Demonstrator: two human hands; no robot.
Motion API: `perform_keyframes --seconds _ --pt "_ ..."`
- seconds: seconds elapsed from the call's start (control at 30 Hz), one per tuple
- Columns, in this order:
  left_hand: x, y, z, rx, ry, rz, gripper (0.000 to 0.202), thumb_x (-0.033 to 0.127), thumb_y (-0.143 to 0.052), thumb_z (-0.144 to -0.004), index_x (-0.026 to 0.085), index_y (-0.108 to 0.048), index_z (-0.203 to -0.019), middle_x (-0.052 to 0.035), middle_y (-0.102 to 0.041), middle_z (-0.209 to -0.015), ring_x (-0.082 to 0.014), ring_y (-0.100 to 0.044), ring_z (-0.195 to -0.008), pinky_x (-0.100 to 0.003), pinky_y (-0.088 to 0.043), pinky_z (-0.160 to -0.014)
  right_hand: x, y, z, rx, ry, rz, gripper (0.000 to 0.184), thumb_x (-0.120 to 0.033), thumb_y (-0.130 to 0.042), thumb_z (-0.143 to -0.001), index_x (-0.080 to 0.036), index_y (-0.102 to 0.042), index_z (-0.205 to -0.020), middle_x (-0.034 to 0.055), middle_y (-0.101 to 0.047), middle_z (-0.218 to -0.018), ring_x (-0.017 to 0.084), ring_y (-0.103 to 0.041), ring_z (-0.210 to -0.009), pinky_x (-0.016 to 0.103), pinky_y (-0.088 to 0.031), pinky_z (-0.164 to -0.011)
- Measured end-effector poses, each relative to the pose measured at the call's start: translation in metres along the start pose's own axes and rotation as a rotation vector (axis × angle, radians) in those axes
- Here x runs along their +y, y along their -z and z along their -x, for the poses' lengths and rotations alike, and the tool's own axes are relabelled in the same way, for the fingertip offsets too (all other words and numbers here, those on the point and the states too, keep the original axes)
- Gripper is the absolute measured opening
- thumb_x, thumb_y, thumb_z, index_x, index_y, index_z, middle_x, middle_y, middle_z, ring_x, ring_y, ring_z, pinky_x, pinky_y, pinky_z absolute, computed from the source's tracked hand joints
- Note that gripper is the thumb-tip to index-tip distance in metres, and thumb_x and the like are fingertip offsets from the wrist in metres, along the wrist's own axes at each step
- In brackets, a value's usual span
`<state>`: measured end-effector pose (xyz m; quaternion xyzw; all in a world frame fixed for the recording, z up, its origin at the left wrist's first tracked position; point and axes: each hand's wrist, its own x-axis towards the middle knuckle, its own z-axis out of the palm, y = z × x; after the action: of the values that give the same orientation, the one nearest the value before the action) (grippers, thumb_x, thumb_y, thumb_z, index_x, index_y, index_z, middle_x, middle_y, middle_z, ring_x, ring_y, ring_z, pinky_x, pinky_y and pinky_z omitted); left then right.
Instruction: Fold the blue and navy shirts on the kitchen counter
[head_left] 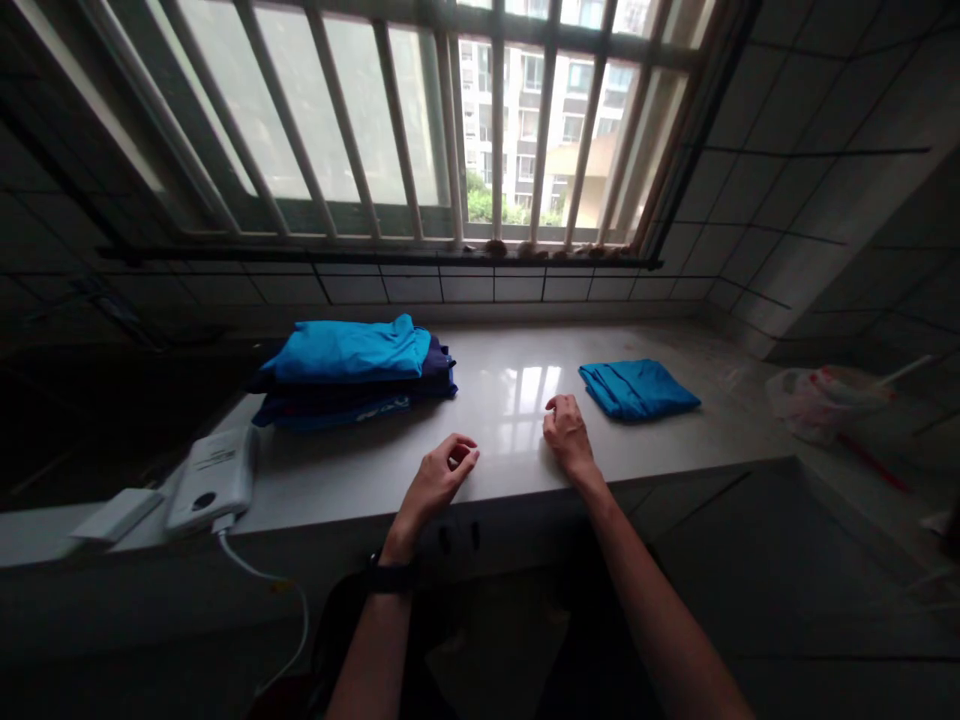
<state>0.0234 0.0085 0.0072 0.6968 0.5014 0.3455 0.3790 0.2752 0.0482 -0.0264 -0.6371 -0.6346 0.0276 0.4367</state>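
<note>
Hands apart, both holding nothing: left hand (439, 478) loosely curled, right hand (568, 432) fingertips down on counter (675, 445) | folded blue garment (637, 388) at 1 o'clock, just beside right hand | I read the folded stack (352, 372) at 10 o'clock as sorted separately, well apart.

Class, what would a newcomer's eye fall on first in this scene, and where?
The bright barred window at the top stands out first. Below it, on the pale counter, a stack of blue clothes lies left and one folded blue cloth right. Between them the left hand and right hand rest empty.
</note>
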Motion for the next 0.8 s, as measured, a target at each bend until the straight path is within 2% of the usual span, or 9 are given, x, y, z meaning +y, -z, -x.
perform_keyframes --seconds 0.2,0.33,0.4,0.47,0.53,0.63,0.7,0.8 --pt "-0.007 0.002 -0.001 -0.009 -0.013 0.039 0.034 0.052 -0.059 -0.083 0.021 -0.065 -0.095 -0.0038 -0.069 -0.084 -0.0184 -0.062 -0.072 -0.03 -0.049 -0.067 -0.008 0.005 0.002 -0.051 -0.036 0.033 0.022 -0.008 -0.043 -0.075 -0.02 -0.056 -0.087 0.0105 -0.057 -0.095 0.024 -0.055 -0.088 0.036 -0.048 -0.087" --pt "-0.006 0.003 -0.001 -0.016 -0.021 0.051 0.033 0.051 -0.058 -0.083 0.021 -0.064 -0.093 -0.0037 -0.069 -0.082 -0.0185 -0.062 -0.07 -0.03 -0.049 -0.066 -0.013 0.006 0.004 -0.079 -0.037 0.04 0.023 -0.008 -0.043 -0.076 -0.019 -0.059 -0.089 0.0114 -0.059 -0.098 0.024 -0.058 -0.09 0.034 -0.049 -0.088" --pt "-0.004 0.003 -0.001 -0.023 -0.016 0.046 0.032 0.052 -0.058 -0.082 0.021 -0.064 -0.091 -0.0033 -0.068 -0.08 -0.0188 -0.061 -0.07 -0.03 -0.048 -0.066 -0.012 0.012 -0.004 -0.105 -0.033 0.04 0.025 -0.009 -0.043 -0.077 -0.019 -0.061 -0.091 0.0113 -0.061 -0.1 0.023 -0.06 -0.091 0.033 -0.049 -0.087" --pt "-0.002 0.004 0.0 -0.035 -0.014 0.046 0.032 0.052 -0.058 -0.081 0.022 -0.064 -0.089 -0.0029 -0.067 -0.077 -0.0192 -0.061 -0.069 -0.031 -0.048 -0.066 -0.005 0.026 -0.022 -0.148 -0.064 0.106 0.027 -0.009 -0.043 -0.08 -0.019 -0.063 -0.095 0.0106 -0.064 -0.103 0.022 -0.063 -0.094 0.031 -0.049 -0.088" --pt "0.001 0.005 0.001 -0.039 -0.018 0.047 0.032 0.052 -0.058 -0.081 0.022 -0.064 -0.088 -0.0025 -0.066 -0.076 -0.0194 -0.061 -0.07 -0.03 -0.047 -0.066 0.008 0.048 -0.046 -0.183 -0.151 0.243 0.027 -0.012 -0.044 -0.085 -0.019 -0.064 -0.102 0.0112 -0.066 -0.108 0.021 -0.064 -0.1 0.031 -0.048 -0.09" --pt "0.003 0.006 0.001 -0.035 -0.026 0.044 0.031 0.052 -0.057 -0.081 0.022 -0.064 -0.088 -0.0019 -0.066 -0.075 -0.0189 -0.06 -0.069 -0.03 -0.046 -0.066 0.034 0.087 -0.078 -0.18 -0.313 0.394 0.027 -0.021 -0.048 -0.091 -0.013 -0.064 -0.112 0.0186 -0.065 -0.116 0.026 -0.064 -0.108 0.036 -0.046 -0.093" --pt "0.003 0.005 0.001 -0.035 -0.03 0.042 0.031 0.051 -0.057 -0.082 0.021 -0.064 -0.088 -0.0016 -0.065 -0.075 -0.0184 -0.059 -0.069 -0.029 -0.046 -0.066 0.05 0.106 -0.088 -0.215 -0.397 0.459 0.032 -0.031 -0.056 -0.092 -0.01 -0.063 -0.116 0.0218 -0.066 -0.116 0.029 -0.065 -0.108 0.039 -0.046 -0.092" --pt "0.002 0.004 0.001 -0.039 -0.034 0.042 0.031 0.05 -0.056 -0.083 0.02 -0.064 -0.088 -0.0009 -0.063 -0.073 -0.0178 -0.059 -0.068 -0.029 -0.046 -0.066 0.065 0.117 -0.088 -0.332 -0.441 0.556 0.039 -0.039 -0.064 -0.09 -0.012 -0.063 -0.117 0.0196 -0.069 -0.112 0.03 -0.067 -0.103 0.038 -0.048 -0.088"
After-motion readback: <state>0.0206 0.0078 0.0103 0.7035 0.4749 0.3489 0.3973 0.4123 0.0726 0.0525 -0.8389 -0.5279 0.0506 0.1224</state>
